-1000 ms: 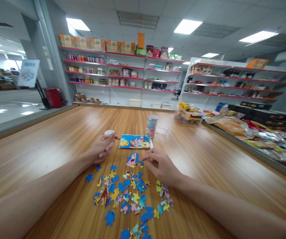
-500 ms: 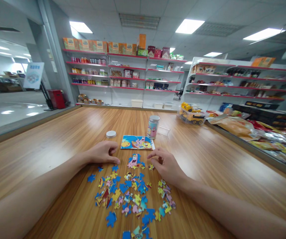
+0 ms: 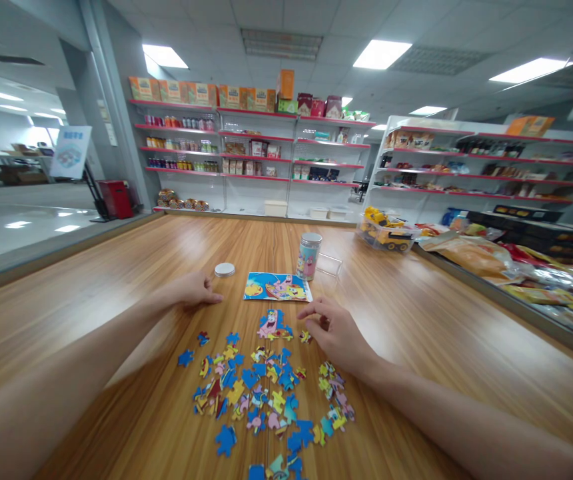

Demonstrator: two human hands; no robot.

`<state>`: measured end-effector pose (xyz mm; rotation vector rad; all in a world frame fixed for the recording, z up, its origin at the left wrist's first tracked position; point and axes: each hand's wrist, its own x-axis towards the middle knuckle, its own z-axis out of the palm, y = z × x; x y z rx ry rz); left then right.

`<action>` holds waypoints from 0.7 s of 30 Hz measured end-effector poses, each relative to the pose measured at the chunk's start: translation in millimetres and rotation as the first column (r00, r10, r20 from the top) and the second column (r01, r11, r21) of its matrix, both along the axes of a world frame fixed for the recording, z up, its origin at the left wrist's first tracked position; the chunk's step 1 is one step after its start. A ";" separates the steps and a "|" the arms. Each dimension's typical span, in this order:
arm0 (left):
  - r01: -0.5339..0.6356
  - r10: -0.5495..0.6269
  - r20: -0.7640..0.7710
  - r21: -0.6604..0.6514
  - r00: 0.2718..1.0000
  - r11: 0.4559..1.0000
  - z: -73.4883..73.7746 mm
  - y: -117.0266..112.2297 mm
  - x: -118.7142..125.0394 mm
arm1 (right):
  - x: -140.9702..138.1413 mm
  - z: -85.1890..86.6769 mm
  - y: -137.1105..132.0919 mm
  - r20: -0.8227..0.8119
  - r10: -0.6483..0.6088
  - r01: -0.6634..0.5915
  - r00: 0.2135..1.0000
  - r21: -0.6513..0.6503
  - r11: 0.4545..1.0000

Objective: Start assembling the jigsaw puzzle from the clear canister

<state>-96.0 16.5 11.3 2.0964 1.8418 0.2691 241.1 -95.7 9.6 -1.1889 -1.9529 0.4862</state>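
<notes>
My left hand [image 3: 195, 289] rests on the wood left of the picture card, its fingers curled in and nothing showing in them. My right hand [image 3: 337, 331] hovers low, index finger and thumb apart, beside a small yellow puzzle piece [image 3: 305, 337]. Between the hands lies a joined cluster of puzzle pieces [image 3: 271, 325] with a pink cartoon figure. Just beyond it is the blue picture card [image 3: 275, 287]. Many loose puzzle pieces [image 3: 250, 379], blue, yellow and pink, are spread nearer to me. A cartoon-printed can [image 3: 309, 257] stands upright at the card's right end.
A white round lid [image 3: 224, 269] lies beyond my left hand. A clear frame-like object [image 3: 329, 265] is right of the can. Farther back right sits a plastic bin [image 3: 385, 235] with yellow toy trucks. Packaged snacks [image 3: 496, 263] line the right side; stocked shelves [image 3: 256, 137] stand behind.
My left hand has drawn back up and left, away from the joined cluster, and its fingers have closed. The right hand is almost unmoved. The view has shifted slightly.
</notes>
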 end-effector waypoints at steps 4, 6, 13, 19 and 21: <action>-0.095 0.097 -0.028 0.060 0.995 0.994 -5.3 8.8 -19.3 | 0.0 0.7 0.0 0.007 -0.002 0.002 1.000 0.007 1.000; -0.115 0.116 -0.013 0.101 0.993 0.988 -8.1 11.4 -26.3 | -0.4 1.1 -0.2 0.010 -0.005 0.005 1.000 0.004 1.000; -0.055 0.066 -0.041 0.228 0.997 0.972 -13.4 12.2 -32.8 | -0.3 0.3 -0.5 0.008 -0.007 0.007 1.000 0.002 1.000; -0.099 0.130 -0.101 0.266 0.986 0.959 -11.3 6.1 -26.8 | 1.0 -1.9 1.1 0.009 -0.002 0.002 1.000 0.009 1.000; -0.115 0.140 -0.076 0.274 0.987 0.955 -11.0 4.8 -24.6 | 0.9 -2.2 1.6 0.007 0.001 -0.001 1.000 0.012 1.000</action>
